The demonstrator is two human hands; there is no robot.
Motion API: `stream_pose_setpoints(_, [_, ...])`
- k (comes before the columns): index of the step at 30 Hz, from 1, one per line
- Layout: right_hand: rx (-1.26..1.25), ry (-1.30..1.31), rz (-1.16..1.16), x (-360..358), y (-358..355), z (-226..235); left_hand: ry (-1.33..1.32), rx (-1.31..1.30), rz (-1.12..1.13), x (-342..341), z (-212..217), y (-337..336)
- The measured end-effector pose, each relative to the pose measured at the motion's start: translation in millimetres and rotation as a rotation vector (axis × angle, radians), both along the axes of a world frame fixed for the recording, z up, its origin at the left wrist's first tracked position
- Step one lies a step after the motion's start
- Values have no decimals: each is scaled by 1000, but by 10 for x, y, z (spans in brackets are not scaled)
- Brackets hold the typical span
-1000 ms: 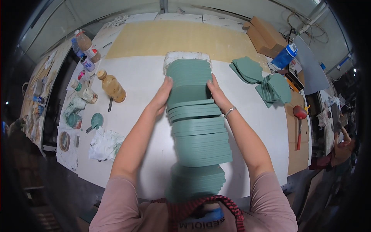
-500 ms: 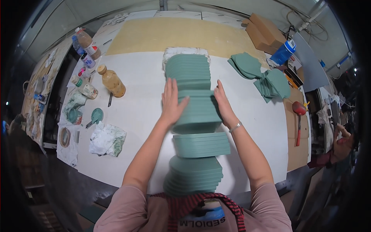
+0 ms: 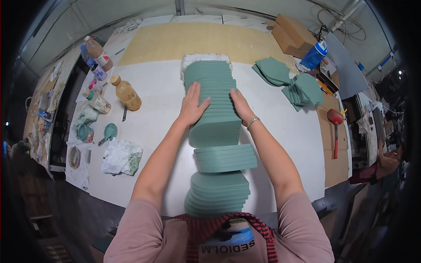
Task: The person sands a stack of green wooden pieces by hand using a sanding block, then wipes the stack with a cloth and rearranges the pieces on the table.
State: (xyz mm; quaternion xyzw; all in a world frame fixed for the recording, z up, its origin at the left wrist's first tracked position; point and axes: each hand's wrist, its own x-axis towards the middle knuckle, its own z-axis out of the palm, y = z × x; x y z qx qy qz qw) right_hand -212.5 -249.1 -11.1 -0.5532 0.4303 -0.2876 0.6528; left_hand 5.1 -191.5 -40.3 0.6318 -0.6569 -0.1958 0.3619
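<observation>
A long row of green rounded boards [image 3: 215, 94] leans back on the white table in front of me, its far end against a pale wrapped block [image 3: 205, 57]. My left hand [image 3: 191, 106] lies along the row's left side, fingers stretched and thumb over the boards. On the right side, my right hand [image 3: 241, 106] rests flat against the edges with its fingers straight. Nearer to me sits a short stack of green boards [image 3: 226, 159], and another fanned stack [image 3: 219, 193] lies close to my body.
Loose green boards [image 3: 302, 92] lie at the right, near a blue bottle [image 3: 313, 56] and a red mallet [image 3: 335, 117]. On the left stand a yellowish bottle [image 3: 127, 93], other bottles, a crumpled cloth [image 3: 122, 157] and a tape roll [image 3: 74, 157]. Cardboard boxes [image 3: 294, 35] sit far right.
The separate front group of boards has moved away from me against the far ones, closing the gap into one row. Both hands have shifted forward and closer together along it.
</observation>
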Motion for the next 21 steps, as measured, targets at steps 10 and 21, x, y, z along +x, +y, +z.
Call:
stream_pose_setpoints(10, [-62, 101, 43, -1667, 1991, 42, 299, 497, -219, 73, 313, 2821])
stream_pose_setpoints(21, [-374, 290, 46, -1258, 2697, -162, 33, 316, -110, -335, -154, 3048])
